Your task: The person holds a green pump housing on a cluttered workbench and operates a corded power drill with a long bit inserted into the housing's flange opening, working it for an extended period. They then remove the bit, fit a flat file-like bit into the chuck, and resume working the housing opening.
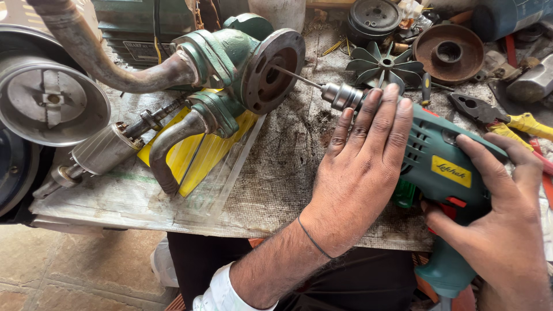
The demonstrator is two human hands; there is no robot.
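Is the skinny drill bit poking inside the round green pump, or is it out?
In. The thin bit of the green electric drill reaches into the rusty round flange of the pump.

Drill [443, 167] right of pump [242, 69], bit [296, 78] in its flange [271, 72].

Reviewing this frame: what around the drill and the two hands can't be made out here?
- Head view: the front body of the green drill is covered by the left hand.
- Trigger and finger on it: hidden under the right hand.
- Drill bit tip: lost in shadow inside the rusty flange of the green pump housing.
- Drill handle base: runs off the bottom edge.
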